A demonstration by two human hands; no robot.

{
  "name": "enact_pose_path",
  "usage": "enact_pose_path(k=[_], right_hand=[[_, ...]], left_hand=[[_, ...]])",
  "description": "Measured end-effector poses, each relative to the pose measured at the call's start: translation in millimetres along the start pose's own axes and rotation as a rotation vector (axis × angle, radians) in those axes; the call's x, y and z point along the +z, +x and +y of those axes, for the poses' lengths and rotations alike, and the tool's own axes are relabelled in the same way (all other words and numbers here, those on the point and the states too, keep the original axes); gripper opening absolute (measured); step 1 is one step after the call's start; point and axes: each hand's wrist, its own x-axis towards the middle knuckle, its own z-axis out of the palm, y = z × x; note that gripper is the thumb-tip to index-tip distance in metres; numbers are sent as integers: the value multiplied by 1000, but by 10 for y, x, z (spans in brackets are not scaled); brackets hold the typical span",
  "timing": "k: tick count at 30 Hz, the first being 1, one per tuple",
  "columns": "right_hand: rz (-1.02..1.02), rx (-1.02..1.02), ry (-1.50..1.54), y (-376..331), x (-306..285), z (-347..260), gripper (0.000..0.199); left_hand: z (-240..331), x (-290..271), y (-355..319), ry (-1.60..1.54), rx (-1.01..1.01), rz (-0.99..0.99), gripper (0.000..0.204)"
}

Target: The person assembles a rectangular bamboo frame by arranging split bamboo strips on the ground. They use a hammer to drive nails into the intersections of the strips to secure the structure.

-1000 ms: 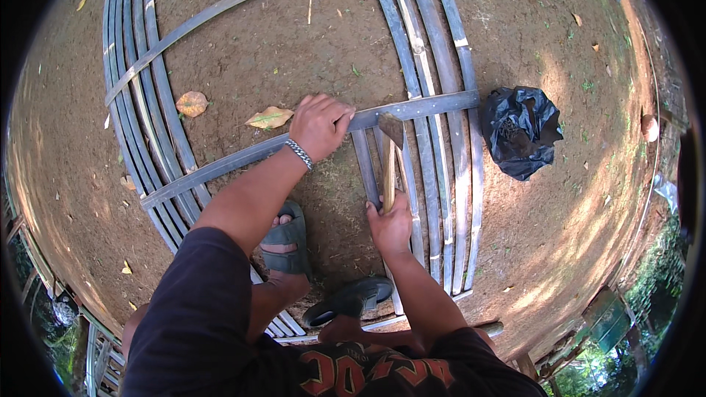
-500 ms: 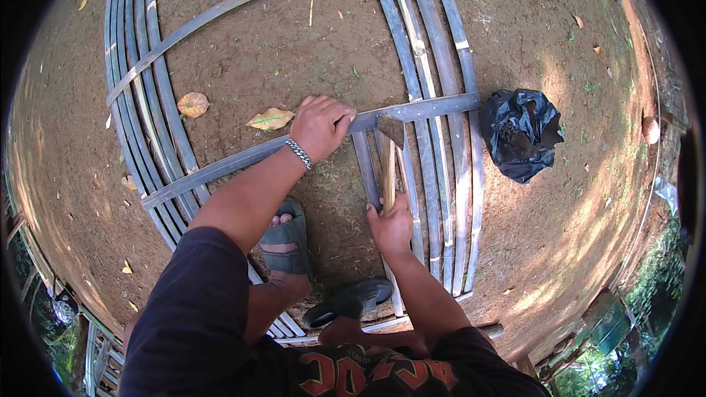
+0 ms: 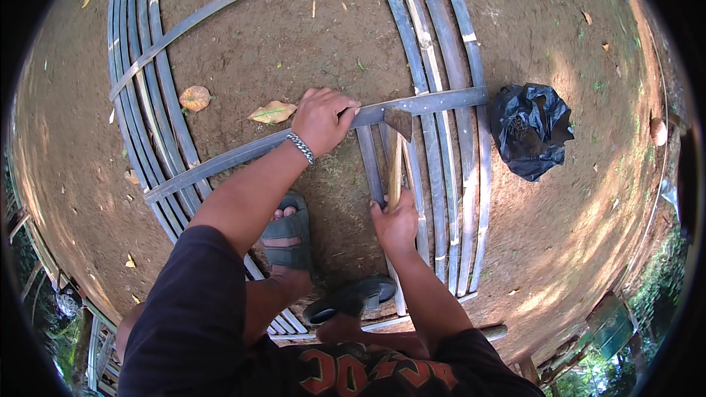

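My left hand [image 3: 321, 123], with a chain bracelet at its wrist, is closed over a dark bamboo cross slat [image 3: 254, 153]. Its thumb and forefinger come together at the slat's top; whether they pinch anything small I cannot tell. In my right hand [image 3: 397, 224] is the wooden handle of a hatchet [image 3: 396, 169]. The metal head rests over or just above the cross slat, right of my left hand. Long bamboo slats [image 3: 445, 198] run under that cross slat on the right, one narrow slat [image 3: 372, 165] lying close to the hatchet handle.
Another group of bamboo slats [image 3: 151, 95] lies left, joined by a far cross slat [image 3: 213, 13]. A black plastic bag [image 3: 531, 132] sits right of the frame. Dry leaves [image 3: 272, 112] dot the dirt ground. My sandalled feet [image 3: 288, 239] stand among the slats.
The view has shifted slightly, so the frame and bag appear a little further right. Both hands keep their holds, and the hatchet head stays beside the cross slat.
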Motion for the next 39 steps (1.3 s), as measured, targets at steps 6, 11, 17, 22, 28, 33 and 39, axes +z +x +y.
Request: enact_pose_path(k=[6, 11, 17, 22, 28, 33, 39], right_hand=[[-5, -24, -4, 35, 42, 79, 49], [101, -129, -42, 44, 126, 184, 46], [27, -66, -24, 44, 67, 75, 52], [17, -78, 4, 41, 24, 46, 48], [30, -94, 0, 35, 48, 65, 46], [10, -53, 19, 23, 5, 6, 45], [58, -87, 35, 29, 30, 19, 45]], left_hand=[[-3, 33, -1, 19, 11, 37, 4], [17, 25, -3, 16, 29, 50, 6], [6, 28, -18, 18, 27, 61, 4], [-1, 41, -16, 10, 23, 59, 5], [2, 29, -14, 13, 29, 66, 5], [-4, 31, -16, -11, 16, 60, 6], [-10, 35, -13, -58, 0, 130, 8]])
